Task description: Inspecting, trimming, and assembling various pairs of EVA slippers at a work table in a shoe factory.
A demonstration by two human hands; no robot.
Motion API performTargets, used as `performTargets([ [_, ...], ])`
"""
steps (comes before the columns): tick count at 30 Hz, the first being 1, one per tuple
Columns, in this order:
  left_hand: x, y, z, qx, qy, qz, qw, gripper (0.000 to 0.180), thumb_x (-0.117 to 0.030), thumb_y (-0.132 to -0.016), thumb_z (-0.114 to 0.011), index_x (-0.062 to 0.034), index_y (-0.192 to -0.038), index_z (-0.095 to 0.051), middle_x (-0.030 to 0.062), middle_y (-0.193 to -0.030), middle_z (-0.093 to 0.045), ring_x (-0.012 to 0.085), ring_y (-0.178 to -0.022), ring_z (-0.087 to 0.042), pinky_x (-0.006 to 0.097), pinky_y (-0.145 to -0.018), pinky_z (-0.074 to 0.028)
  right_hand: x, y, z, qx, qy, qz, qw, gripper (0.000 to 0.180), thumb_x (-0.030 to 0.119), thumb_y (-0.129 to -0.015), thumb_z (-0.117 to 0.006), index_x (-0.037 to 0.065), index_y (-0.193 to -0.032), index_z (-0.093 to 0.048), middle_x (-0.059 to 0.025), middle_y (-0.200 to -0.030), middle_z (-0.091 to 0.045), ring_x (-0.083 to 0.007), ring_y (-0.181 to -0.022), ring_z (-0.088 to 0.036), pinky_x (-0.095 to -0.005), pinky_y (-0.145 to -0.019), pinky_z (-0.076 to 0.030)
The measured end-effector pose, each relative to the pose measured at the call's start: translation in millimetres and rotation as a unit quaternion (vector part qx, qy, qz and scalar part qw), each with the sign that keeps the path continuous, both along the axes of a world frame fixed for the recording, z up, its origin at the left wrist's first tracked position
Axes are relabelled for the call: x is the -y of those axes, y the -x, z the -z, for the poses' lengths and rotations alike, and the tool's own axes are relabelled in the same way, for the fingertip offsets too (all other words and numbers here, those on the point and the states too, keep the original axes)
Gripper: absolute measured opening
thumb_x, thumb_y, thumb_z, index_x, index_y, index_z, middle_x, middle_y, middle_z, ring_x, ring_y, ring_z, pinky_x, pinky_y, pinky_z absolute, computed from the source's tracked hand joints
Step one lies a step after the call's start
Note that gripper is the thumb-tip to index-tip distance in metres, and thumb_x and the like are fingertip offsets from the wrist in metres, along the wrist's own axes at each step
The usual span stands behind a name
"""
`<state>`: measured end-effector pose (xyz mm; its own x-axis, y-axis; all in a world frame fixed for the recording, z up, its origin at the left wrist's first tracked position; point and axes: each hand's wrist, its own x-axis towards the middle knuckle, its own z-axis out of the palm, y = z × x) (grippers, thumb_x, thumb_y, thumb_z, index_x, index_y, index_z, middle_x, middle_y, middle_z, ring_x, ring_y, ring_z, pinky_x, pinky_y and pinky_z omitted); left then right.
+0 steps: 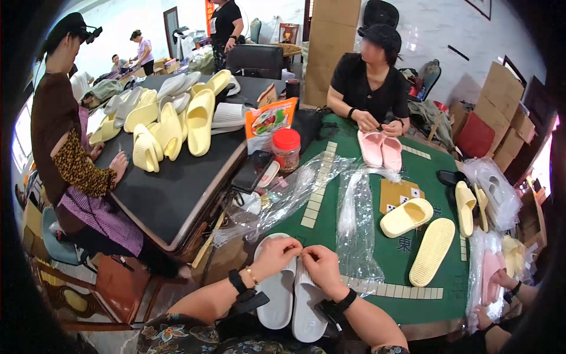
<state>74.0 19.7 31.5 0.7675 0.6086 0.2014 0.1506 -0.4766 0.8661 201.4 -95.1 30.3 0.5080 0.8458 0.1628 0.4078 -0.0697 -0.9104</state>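
Note:
A pair of light grey slippers (275, 304) lies in front of me at the near edge of the table, side by side with the toes toward me. Over their far ends, my left hand (279, 256) and my right hand (322, 269) meet with fingertips pinched almost together. Both hands are closed; whatever is between the fingers is too small to make out. Just beyond my right hand a clear plastic bag (355, 227) lies flat. Another crumpled clear bag (277, 197) stretches out to the left of it.
Loose yellow slippers (432, 252) rest on the green table (330, 251). Across it, a person handles pink slippers (380, 150). At right, another person's hands (502, 279) touch bagged pink slippers. A dark table (177, 192) at left bears piled slippers, beside a red-lidded jar (286, 150).

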Motion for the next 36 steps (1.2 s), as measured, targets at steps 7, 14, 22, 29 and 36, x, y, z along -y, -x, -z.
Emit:
performTargets([
  [7, 2.0, -0.5, -1.6, 0.021, -0.003, 0.007, 1.0, 0.01, -0.011, -0.085, -0.063, -0.0015, -0.089, -0.066, 0.0085, -0.075, -0.063, 0.017, -0.068, -0.059, 0.029, -0.061, -0.046, 1.0, 1.4, -4.3, -0.002, 0.009, 0.007, 1.0, 0.014, 0.012, -0.081, -0.063, 0.0, -0.085, -0.068, -0.014, -0.079, -0.066, -0.0233, -0.068, -0.064, -0.0318, -0.064, -0.051],
  [14, 2.6, 10.1, 9.5, 0.029, -0.035, -0.006, 0.999, 0.01, -0.011, -0.084, -0.063, -0.0025, -0.088, -0.067, 0.0103, -0.075, -0.065, 0.0197, -0.067, -0.061, 0.031, -0.06, -0.047, 0.7, 9.3, -0.7, 0.01, 0.015, -0.002, 1.0, 0.015, 0.013, -0.08, -0.062, 0.0, -0.084, -0.068, -0.0153, -0.079, -0.066, -0.0255, -0.071, -0.065, -0.0325, -0.066, -0.051],
  [22, 12.3, -6.5, 5.9, 0.024, -0.018, 0.029, 0.999, 0.013, -0.014, -0.085, -0.064, -0.0039, -0.092, -0.068, 0.0123, -0.082, -0.065, 0.0261, -0.076, -0.063, 0.035, -0.07, -0.049, 14.5, -5.4, 12.8, -0.014, -0.012, 0.036, 0.999, 0.012, 0.008, -0.077, -0.064, 0.0, -0.083, -0.07, -0.013, -0.075, -0.067, -0.0204, -0.065, -0.064, -0.0313, -0.062, -0.05],
  [29, 2.3, 4.5, -5.2, 0.023, -0.062, -0.016, 0.998, 0.013, -0.017, -0.085, -0.065, -0.0049, -0.09, -0.068, 0.0124, -0.078, -0.065, 0.0268, -0.07, -0.061, 0.035, -0.063, -0.048, -3.0, 1.0, 6.0, -0.023, -0.018, -0.006, 1.0, 0.015, 0.013, -0.081, -0.063, 0.001, -0.086, -0.069, -0.0139, -0.081, -0.067, -0.0229, -0.069, -0.065, -0.0306, -0.065, -0.05],
  [36, 8.4, 2.9, 3.7, 0.023, -0.048, 0.01, 0.999, 0.013, -0.015, -0.084, -0.065, -0.0046, -0.089, -0.068, 0.0118, -0.073, -0.064, 0.0235, -0.064, -0.061, 0.034, -0.058, -0.046, 7.8, 2.9, -2.2, -0.009, 0.006, 0.018, 1.0, 0.017, 0.014, -0.081, -0.064, -0.001, -0.088, -0.068, -0.014, -0.079, -0.067, -0.0215, -0.068, -0.065, -0.0309, -0.064, -0.051],
])
